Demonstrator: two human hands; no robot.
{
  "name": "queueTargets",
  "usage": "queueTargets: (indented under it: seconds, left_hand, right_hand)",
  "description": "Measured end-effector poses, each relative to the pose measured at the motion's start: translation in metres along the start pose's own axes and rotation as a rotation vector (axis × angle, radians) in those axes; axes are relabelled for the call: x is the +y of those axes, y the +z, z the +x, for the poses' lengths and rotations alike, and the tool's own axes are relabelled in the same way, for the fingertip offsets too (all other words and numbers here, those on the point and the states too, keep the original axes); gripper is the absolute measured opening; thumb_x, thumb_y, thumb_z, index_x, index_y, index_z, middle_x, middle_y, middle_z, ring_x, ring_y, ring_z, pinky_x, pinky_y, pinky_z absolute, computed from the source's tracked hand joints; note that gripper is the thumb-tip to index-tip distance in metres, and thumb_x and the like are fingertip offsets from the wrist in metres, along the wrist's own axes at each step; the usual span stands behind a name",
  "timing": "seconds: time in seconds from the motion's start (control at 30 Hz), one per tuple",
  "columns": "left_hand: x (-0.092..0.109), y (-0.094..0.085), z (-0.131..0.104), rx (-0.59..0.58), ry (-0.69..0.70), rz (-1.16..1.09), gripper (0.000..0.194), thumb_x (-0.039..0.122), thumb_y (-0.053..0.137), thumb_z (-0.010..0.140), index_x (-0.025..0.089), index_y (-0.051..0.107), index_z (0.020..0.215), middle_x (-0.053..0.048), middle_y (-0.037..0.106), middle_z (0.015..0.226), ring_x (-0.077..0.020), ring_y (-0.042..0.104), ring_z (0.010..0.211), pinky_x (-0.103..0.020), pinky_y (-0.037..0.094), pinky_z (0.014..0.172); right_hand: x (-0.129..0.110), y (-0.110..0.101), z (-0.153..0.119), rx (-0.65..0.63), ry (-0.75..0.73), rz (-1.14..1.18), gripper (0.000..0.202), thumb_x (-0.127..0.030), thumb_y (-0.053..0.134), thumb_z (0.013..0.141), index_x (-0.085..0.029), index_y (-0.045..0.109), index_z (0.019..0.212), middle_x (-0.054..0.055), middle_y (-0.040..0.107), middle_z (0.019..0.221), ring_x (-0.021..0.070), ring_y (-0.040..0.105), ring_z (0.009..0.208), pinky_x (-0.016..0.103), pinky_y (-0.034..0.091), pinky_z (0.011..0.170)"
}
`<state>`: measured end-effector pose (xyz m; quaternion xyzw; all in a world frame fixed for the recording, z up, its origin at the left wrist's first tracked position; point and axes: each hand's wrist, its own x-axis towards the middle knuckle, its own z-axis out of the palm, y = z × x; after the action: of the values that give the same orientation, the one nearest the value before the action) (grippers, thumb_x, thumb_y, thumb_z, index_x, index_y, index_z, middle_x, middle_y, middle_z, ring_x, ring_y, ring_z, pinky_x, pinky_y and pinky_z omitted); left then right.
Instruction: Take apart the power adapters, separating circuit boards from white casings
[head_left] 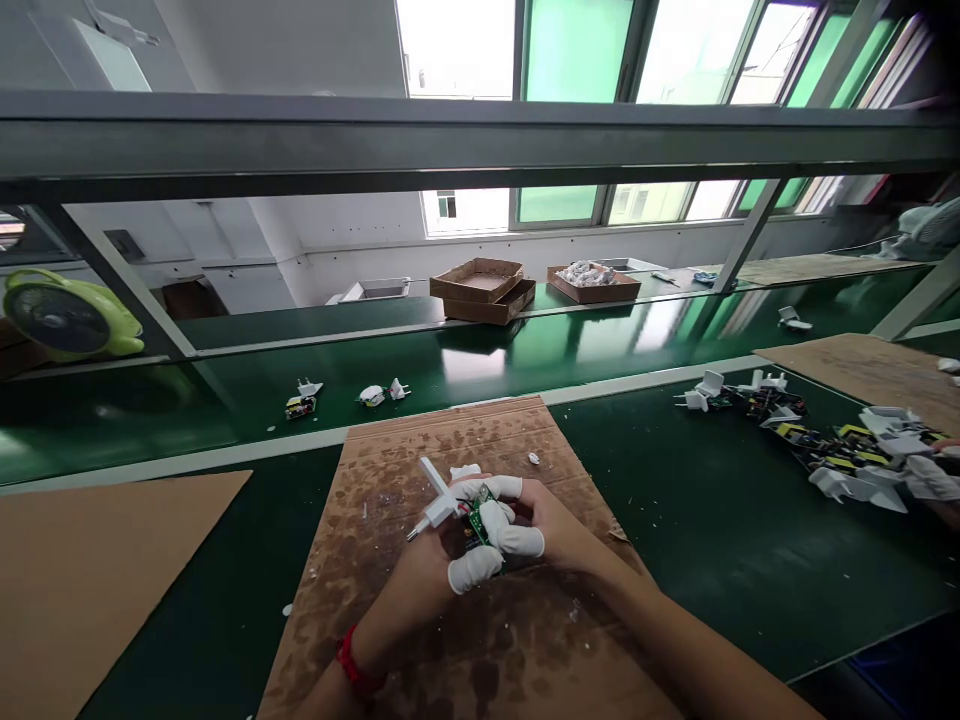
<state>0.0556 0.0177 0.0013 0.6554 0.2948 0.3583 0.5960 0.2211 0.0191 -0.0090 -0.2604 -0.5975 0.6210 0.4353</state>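
Note:
Both my hands meet above a stained cardboard sheet (405, 640), with white covers on several fingertips. Between them is a small green circuit board (477, 520), joined by short red and dark wires to a white plug housing (442, 505) with metal pins pointing to the lower left. My left hand (442, 560) is closed on the board from below and the left, its thumb near the lower edge. From the right, my right hand (517, 515) closes its fingers on the board's upper and right side. Fingers hide part of the board.
Circuit boards with white housings (847, 450) lie piled at right, beside another person's covered fingers (930, 478). Two small assemblies (301, 400) (382, 393) rest on the green belt (495, 365). Brown trays (480, 285) stand behind. A metal beam (480, 145) crosses overhead; a green fan (71, 312) sits left.

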Motion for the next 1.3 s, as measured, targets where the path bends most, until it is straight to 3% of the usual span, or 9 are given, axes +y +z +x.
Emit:
queueTargets:
  seconds: [0.17, 0.3, 0.53, 0.6, 0.67, 0.8, 0.9, 1.03, 1.3]
  left_hand:
    - [0.015, -0.003, -0.001, -0.053, -0.023, 0.346, 0.035, 0.032, 0.071, 0.069, 0.021, 0.061, 0.100, -0.006, 0.064, 0.110, -0.0277, 0.057, 0.103, -0.039, 0.043, 0.095]
    - [0.025, -0.001, -0.001, -0.193, 0.096, 0.616, 0.021, 0.030, 0.076, 0.063, 0.022, 0.061, 0.076, -0.004, 0.064, 0.097, -0.0305, 0.048, 0.110, -0.045, 0.029, 0.107]
    - [0.019, 0.002, -0.001, -0.206, 0.105, 0.830, 0.024, 0.035, 0.072, 0.065, 0.017, 0.057, 0.070, -0.013, 0.060, 0.102, -0.0350, 0.049, 0.108, -0.042, 0.047, 0.084]
    - [0.016, 0.000, 0.001, -0.104, 0.054, 0.786, 0.019, 0.031, 0.069, 0.067, 0.017, 0.057, 0.071, -0.011, 0.063, 0.094, -0.0311, 0.057, 0.094, -0.037, 0.049, 0.074]
    - [0.015, -0.003, 0.004, 0.069, -0.022, 0.675, 0.016, 0.030, 0.065, 0.069, 0.017, 0.058, 0.077, -0.008, 0.065, 0.085, -0.0263, 0.061, 0.079, -0.033, 0.050, 0.066]
    - [0.011, -0.012, 0.012, 0.383, -0.053, 0.516, 0.019, 0.030, 0.064, 0.067, 0.018, 0.061, 0.082, -0.007, 0.069, 0.086, -0.0276, 0.065, 0.083, -0.035, 0.052, 0.073]
    - [0.007, -0.015, 0.015, 0.438, -0.042, 0.490, 0.014, 0.031, 0.064, 0.065, 0.018, 0.062, 0.071, -0.007, 0.070, 0.079, -0.0291, 0.066, 0.082, -0.036, 0.053, 0.074]
    - [0.002, -0.014, 0.014, 0.438, -0.058, 0.468, 0.028, 0.033, 0.067, 0.065, 0.015, 0.064, 0.086, -0.009, 0.072, 0.085, -0.0281, 0.068, 0.079, -0.035, 0.055, 0.067]
    - [0.003, -0.014, 0.011, 0.422, -0.028, 0.534, 0.026, 0.030, 0.067, 0.066, 0.017, 0.063, 0.088, -0.007, 0.071, 0.091, -0.0275, 0.066, 0.085, -0.036, 0.053, 0.073]
  right_hand:
    - [-0.006, -0.014, -0.002, -0.123, 0.076, -0.077, 0.080, -0.030, 0.075, 0.062, -0.021, 0.041, 0.134, 0.009, 0.052, 0.123, 0.0239, 0.053, 0.101, 0.034, 0.042, 0.087]
    - [-0.008, -0.027, 0.000, -0.284, 0.046, -0.223, 0.094, -0.032, 0.083, 0.054, -0.019, 0.039, 0.136, 0.009, 0.057, 0.117, 0.0235, 0.056, 0.096, 0.034, 0.043, 0.089]
    - [-0.006, -0.034, 0.001, -0.272, 0.024, -0.317, 0.101, -0.032, 0.087, 0.043, -0.019, 0.043, 0.133, 0.008, 0.062, 0.105, 0.0211, 0.059, 0.085, 0.031, 0.049, 0.078]
    - [-0.003, -0.035, 0.003, -0.194, 0.019, -0.317, 0.089, -0.032, 0.085, 0.050, -0.019, 0.047, 0.130, 0.006, 0.063, 0.101, 0.0182, 0.058, 0.081, 0.030, 0.049, 0.076]
    - [0.001, -0.039, 0.005, 0.009, -0.023, -0.313, 0.065, -0.036, 0.075, 0.066, -0.018, 0.052, 0.124, 0.006, 0.063, 0.097, 0.0165, 0.057, 0.077, 0.030, 0.048, 0.073]
    - [0.006, -0.050, 0.008, 0.413, -0.016, -0.601, 0.030, -0.036, 0.055, 0.081, -0.017, 0.065, 0.102, 0.007, 0.064, 0.086, 0.0171, 0.055, 0.071, 0.029, 0.044, 0.065]
    - [0.006, -0.050, 0.006, 0.234, 0.057, -0.809, 0.020, -0.032, 0.059, 0.078, -0.017, 0.070, 0.085, 0.003, 0.061, 0.068, 0.0148, 0.051, 0.060, 0.025, 0.038, 0.056]
    - [0.010, -0.038, 0.006, -0.118, 0.154, -1.184, 0.018, -0.028, 0.061, 0.076, -0.017, 0.068, 0.088, 0.001, 0.059, 0.063, 0.0136, 0.047, 0.055, 0.023, 0.028, 0.051]
    - [0.015, -0.031, 0.008, -0.131, 0.153, -1.249, 0.016, -0.017, 0.050, 0.083, -0.013, 0.061, 0.094, 0.007, 0.063, 0.073, 0.0149, 0.049, 0.060, 0.023, 0.028, 0.054]
